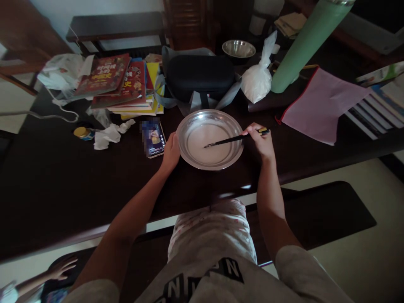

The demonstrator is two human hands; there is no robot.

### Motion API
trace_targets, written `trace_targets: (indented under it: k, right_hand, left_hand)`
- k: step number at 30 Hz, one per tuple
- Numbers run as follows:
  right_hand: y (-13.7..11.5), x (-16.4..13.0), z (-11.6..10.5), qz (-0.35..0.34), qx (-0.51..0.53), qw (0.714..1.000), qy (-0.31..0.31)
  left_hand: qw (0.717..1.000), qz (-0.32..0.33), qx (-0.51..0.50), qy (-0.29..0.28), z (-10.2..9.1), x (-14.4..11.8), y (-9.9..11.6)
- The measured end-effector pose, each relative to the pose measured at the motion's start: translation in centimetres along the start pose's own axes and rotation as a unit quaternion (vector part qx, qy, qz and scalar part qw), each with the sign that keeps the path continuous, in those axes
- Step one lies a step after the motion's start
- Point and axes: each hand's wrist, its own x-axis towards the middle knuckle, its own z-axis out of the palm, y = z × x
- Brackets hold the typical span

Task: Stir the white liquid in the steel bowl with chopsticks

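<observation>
Your right grip (260,139) pinches two chopsticks (226,141), tips inside one bowl (208,166) on the worktop (195,185); your left grip (171,150) touches the bowl's left side, closure unclear. Bare worktop separates bowl from near edge.

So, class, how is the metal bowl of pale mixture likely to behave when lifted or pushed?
The metal bowl would probably stay stiff, showing an even, unsagging round form. Its uncovered pale mixture could slosh if tilted. The bowl's smooth, shiny surface may prove slippery.

The greyish shirt (198,254) had short sleeves (301,267) and pale letters (233,268) on dark blocks (240,275). The pale legwear (182,231) was reddish-patterned.
</observation>
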Motion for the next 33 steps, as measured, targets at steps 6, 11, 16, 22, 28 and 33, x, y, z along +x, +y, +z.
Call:
trace_targets:
  k: [6,11,16,22,28,33]
  right_hand:
    - [0.24,-0.04,-0.38,-0.002,0.008,0.997,0.078]
    - [0.11,-0.04,-0.13,0.006,-0.007,1.0,0.007]
    - [0.02,-0.04,-0.33,0.004,-0.01,0.996,0.086]
    - [-0.27,-0.06,0.02,0.012,-0.014,1.0,0.013]
    - [0.08,0.0,-0.37,0.012,-0.012,0.997,0.07]
    - [0.05,-0.05,-0.15,0.001,-0.012,1.0,0.021]
  left_hand:
    - [1.0,-0.006,-0.012,0.003,0.14,0.0,-0.05]
    - [1.0,-0.005,-0.005,0.003,0.06,0.05,-0.26]
    - [1.0,0.004,-0.012,-0.002,0.09,0.08,-0.34]
    - [1.0,-0.001,-0.007,0.002,0.15,0.04,-0.35]
    - [1.0,-0.005,-0.021,0.001,0.17,0.06,-0.29]
    - [1.0,-0.008,-0.011,0.0,0.14,-0.01,-0.11]
